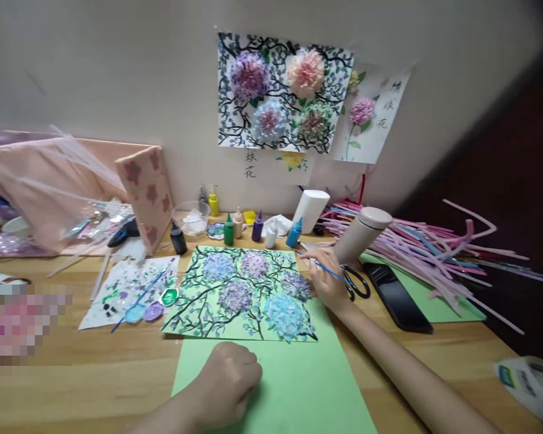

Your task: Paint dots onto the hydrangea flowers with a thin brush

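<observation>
My right hand [326, 282] pinches a thin blue paintbrush [333, 273] at the right edge of a flower painting [242, 292] on green paper, with black branches and several blue and purple blossoms. My left hand [228, 381] is curled into a loose fist and rests on a plain green sheet [294, 386] just in front of the painting. Nothing shows inside its fingers.
Small paint bottles [228, 230] line the back of the wooden table [72, 374]. A paint-smeared paper palette [129, 289] with another brush lies left. Right of my hand are scissors [357, 282], a beige flask [359, 235], a black phone [396, 296] and a heap of pipe cleaners [425, 247].
</observation>
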### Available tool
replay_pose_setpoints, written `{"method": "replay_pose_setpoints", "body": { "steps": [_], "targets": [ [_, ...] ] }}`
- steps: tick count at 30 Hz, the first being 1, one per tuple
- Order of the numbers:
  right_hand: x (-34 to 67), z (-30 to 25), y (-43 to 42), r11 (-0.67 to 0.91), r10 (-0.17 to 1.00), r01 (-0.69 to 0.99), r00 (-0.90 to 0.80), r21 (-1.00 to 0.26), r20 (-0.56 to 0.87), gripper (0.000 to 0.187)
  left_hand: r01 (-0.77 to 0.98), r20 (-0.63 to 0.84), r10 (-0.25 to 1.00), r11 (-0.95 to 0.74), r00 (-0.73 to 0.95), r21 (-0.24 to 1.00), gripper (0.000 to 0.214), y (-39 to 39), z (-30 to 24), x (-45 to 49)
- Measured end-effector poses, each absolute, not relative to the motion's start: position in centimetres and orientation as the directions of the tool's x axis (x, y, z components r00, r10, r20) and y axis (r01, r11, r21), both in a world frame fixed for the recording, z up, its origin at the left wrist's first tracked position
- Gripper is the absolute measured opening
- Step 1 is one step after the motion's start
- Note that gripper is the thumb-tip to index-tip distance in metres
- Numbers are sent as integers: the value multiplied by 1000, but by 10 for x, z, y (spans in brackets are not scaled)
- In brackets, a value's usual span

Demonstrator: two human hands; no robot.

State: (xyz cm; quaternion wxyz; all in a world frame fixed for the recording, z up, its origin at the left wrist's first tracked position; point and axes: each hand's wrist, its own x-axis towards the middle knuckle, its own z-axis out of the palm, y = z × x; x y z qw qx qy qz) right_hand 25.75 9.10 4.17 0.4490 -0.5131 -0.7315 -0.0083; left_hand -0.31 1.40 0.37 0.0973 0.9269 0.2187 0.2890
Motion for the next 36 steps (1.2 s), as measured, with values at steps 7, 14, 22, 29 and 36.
{"method": "replay_pose_setpoints", "body": {
  "steps": [7,14,22,29,36],
  "targets": [
    [303,8,97,311,796,720,159,-620,584,16,360,467,482,-873,741,330,20,15,14,-1],
    [299,13,99,320,856,713,63,-623,512,17,343,455,471,-876,755,338,23,18,22,0],
    [302,10,101,303,871,713,61,-632,487,17,341,392,481,-862,784,376,24,17,12,-7],
    [301,12,100,287,882,702,71,-652,465,16,332,410,480,-862,775,383,25,17,16,-5],
    [303,9,101,279,877,689,100,-669,469,15,322,418,477,-863,773,389,24,19,19,-2]
  ]
}}
